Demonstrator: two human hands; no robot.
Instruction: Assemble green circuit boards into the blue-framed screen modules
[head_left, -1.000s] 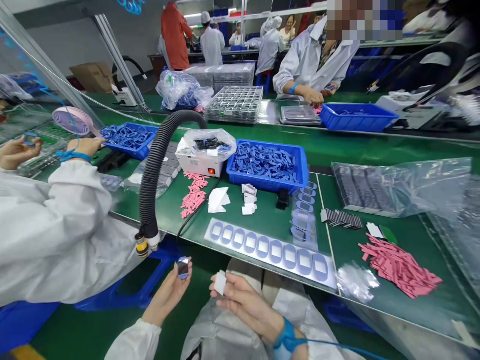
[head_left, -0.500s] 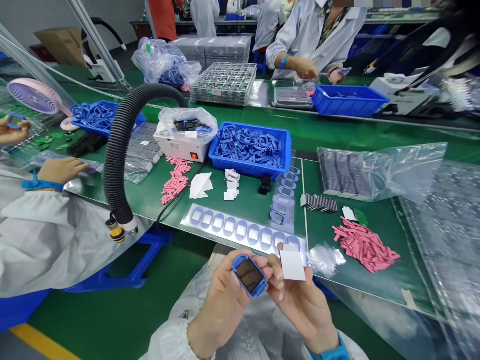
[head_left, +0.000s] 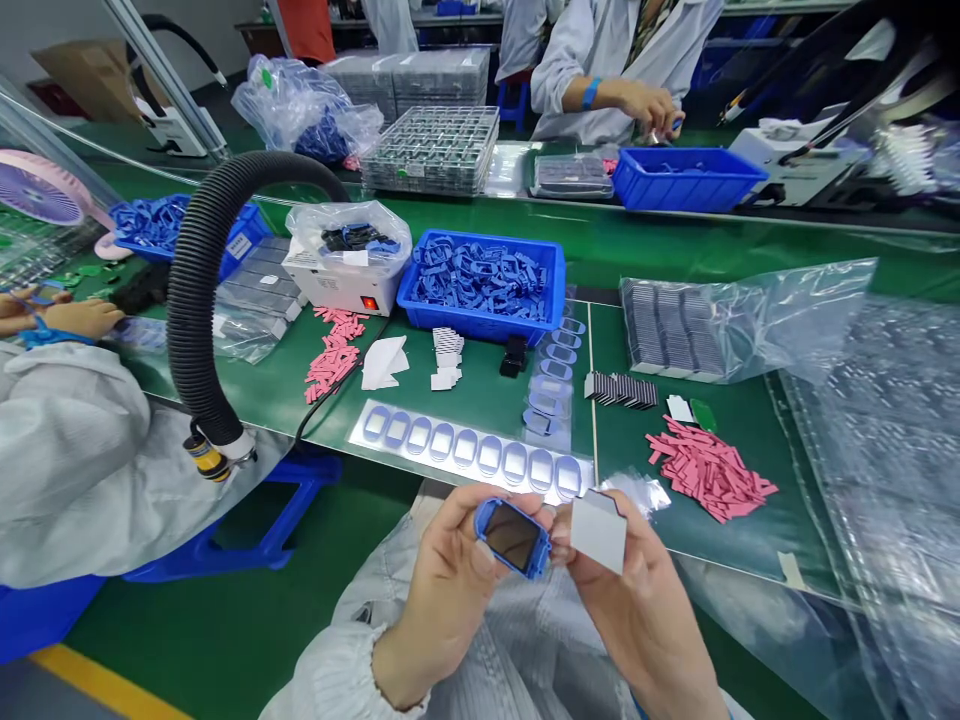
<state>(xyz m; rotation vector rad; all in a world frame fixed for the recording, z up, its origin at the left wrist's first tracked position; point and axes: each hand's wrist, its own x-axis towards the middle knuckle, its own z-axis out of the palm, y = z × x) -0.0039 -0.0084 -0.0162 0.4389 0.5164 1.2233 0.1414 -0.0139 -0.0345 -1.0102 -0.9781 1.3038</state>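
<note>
One long green table (head_left: 480, 370) stretches ahead; just off its front edge, the left hand (head_left: 450, 590) closes around a blue-framed module (head_left: 512, 537), its dark face upward, while the right hand (head_left: 645, 610) pinches a pale square sheet (head_left: 598, 531) just beside it.

Blue-framed panel (head_left: 512, 537): rounded rectangle, dark glossy glass inside a bright blue rim, tilted, glass turned up toward the head camera.
Panel's place: pinched at the rim by the fingers of the left hand (head_left: 450, 590), above the person's lap.
Pale sheet (head_left: 598, 532): small, squarish, thin, matte grey-white, unwrinkled, nearly upright, slightly angled.
Sheet's place: just right of the blue-framed panel, not quite touching its rim, held up against the fingers of the right hand (head_left: 645, 610).
Hands: both raised close together, well off the bench (head_left: 472, 455).
</note>
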